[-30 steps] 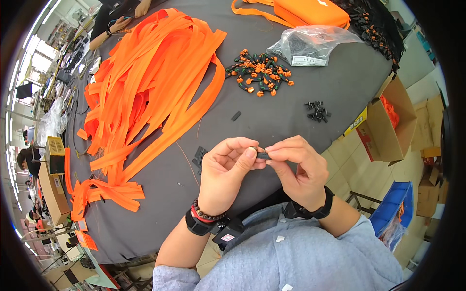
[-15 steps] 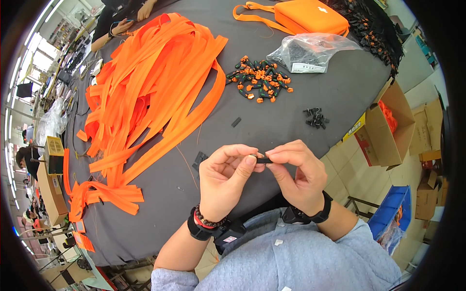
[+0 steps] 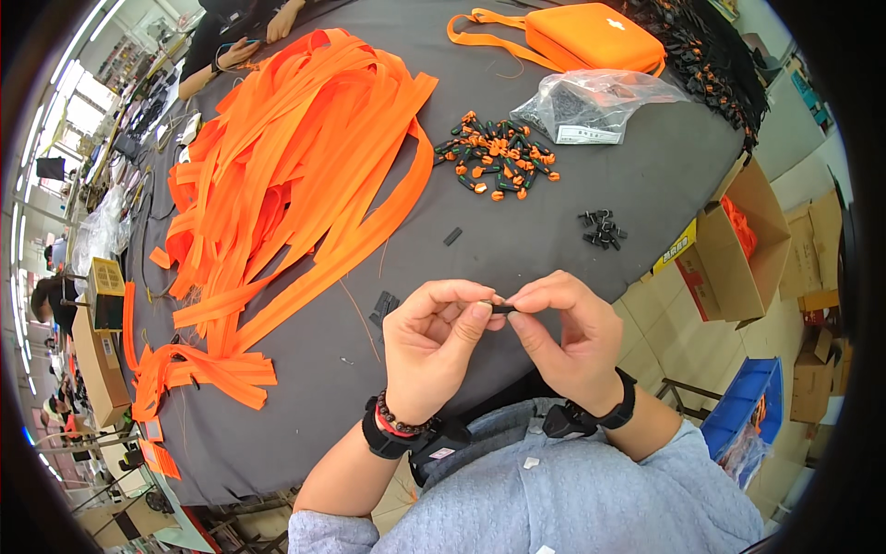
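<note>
My left hand (image 3: pixel 429 343) and my right hand (image 3: pixel 580 346) meet over the near edge of the table. Between both sets of thumbs and forefingers sits a small black pull tab (image 3: pixel 503 308), mostly covered by the fingertips. Just left of my left hand lie a few black tabs (image 3: pixel 383 306), and another single tab (image 3: pixel 452 236) rests farther off. Beyond my hands is a heap of zipper sliders (image 3: pixel 498 157), orange with black pulls. A smaller cluster of black pieces (image 3: pixel 602 230) lies to the right.
Orange zipper tape (image 3: pixel 295 175) covers the left of the grey-clothed table (image 3: pixel 314 443). At the back are a clear plastic bag (image 3: pixel 591 106), an orange case (image 3: pixel 595 37) and a dark heap. Another person's hand (image 3: pixel 238 53) shows far left. A carton (image 3: pixel 738 249) and blue bin (image 3: pixel 748 406) stand right.
My fingers have closed in over the black tab, so less of it shows. The whole view has shifted slightly; the things on the table lie as before.
</note>
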The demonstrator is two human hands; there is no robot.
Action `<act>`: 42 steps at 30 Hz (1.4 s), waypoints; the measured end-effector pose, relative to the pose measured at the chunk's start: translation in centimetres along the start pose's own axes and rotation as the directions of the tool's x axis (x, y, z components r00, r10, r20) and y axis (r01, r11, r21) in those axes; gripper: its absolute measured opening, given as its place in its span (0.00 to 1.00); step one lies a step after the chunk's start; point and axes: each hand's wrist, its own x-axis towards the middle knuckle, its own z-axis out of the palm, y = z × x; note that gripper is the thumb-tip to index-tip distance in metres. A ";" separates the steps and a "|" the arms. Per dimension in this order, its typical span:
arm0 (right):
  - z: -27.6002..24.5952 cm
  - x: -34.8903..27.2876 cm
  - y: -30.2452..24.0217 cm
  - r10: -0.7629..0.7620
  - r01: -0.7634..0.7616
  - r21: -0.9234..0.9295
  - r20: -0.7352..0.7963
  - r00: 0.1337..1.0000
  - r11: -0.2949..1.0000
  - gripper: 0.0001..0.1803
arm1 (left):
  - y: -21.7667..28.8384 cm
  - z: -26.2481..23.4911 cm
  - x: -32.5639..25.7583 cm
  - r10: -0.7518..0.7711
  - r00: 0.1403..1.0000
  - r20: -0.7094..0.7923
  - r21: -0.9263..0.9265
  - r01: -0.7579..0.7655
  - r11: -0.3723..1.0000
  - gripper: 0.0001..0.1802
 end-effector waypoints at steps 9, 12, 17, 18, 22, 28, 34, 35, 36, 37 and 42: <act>-1.3 0.4 0.1 -0.497 0.516 -0.485 0.179 0.849 0.707 0.13 | 0.1 0.1 0.2 -0.092 0.996 0.007 -0.093 0.093 0.991 0.08; -1.0 0.3 0.4 -0.473 0.467 -0.446 0.106 0.875 0.764 0.14 | -0.2 0.0 0.2 -0.131 0.991 0.012 -0.111 0.132 0.985 0.08; -0.6 0.4 0.5 -0.373 0.355 -0.355 0.020 0.928 0.865 0.16 | -0.2 -0.3 0.3 -0.171 0.985 0.013 -0.137 0.171 0.976 0.09; -0.6 0.4 0.5 -0.365 0.349 -0.349 0.019 0.931 0.870 0.15 | -0.2 -0.3 0.3 -0.180 0.984 0.015 -0.143 0.180 0.973 0.09; -0.5 0.4 0.6 -0.344 0.328 -0.341 0.015 0.939 0.881 0.15 | -0.3 -0.5 0.1 -0.193 0.981 0.030 -0.102 0.195 0.976 0.08; -0.5 0.4 0.6 -0.392 0.377 -0.367 0.037 0.919 0.850 0.16 | -0.2 -0.3 0.0 -0.141 0.990 0.011 -0.015 0.141 0.990 0.07; -0.4 0.3 0.8 -0.392 0.379 -0.357 0.037 0.919 0.854 0.16 | -0.1 0.1 -0.1 -0.002 1.000 -0.020 0.110 0.004 0.994 0.07; -0.4 0.2 0.8 -0.386 0.374 -0.350 0.038 0.922 0.859 0.16 | -0.3 0.1 -0.1 0.047 0.999 -0.018 0.116 -0.045 0.992 0.07; -0.3 0.2 0.8 -0.380 0.370 -0.342 0.039 0.924 0.864 0.16 | -0.4 0.1 -0.2 0.096 0.995 -0.015 0.122 -0.093 0.988 0.08; -0.3 0.2 0.7 -0.374 0.365 -0.336 0.040 0.927 0.868 0.16 | -0.4 0.2 -0.2 0.114 0.993 -0.013 0.145 -0.111 0.983 0.08; -0.2 0.3 0.2 -0.294 0.288 -0.264 0.019 0.956 0.920 0.15 | -0.5 0.2 -0.3 0.178 0.984 0.001 0.192 -0.175 0.966 0.09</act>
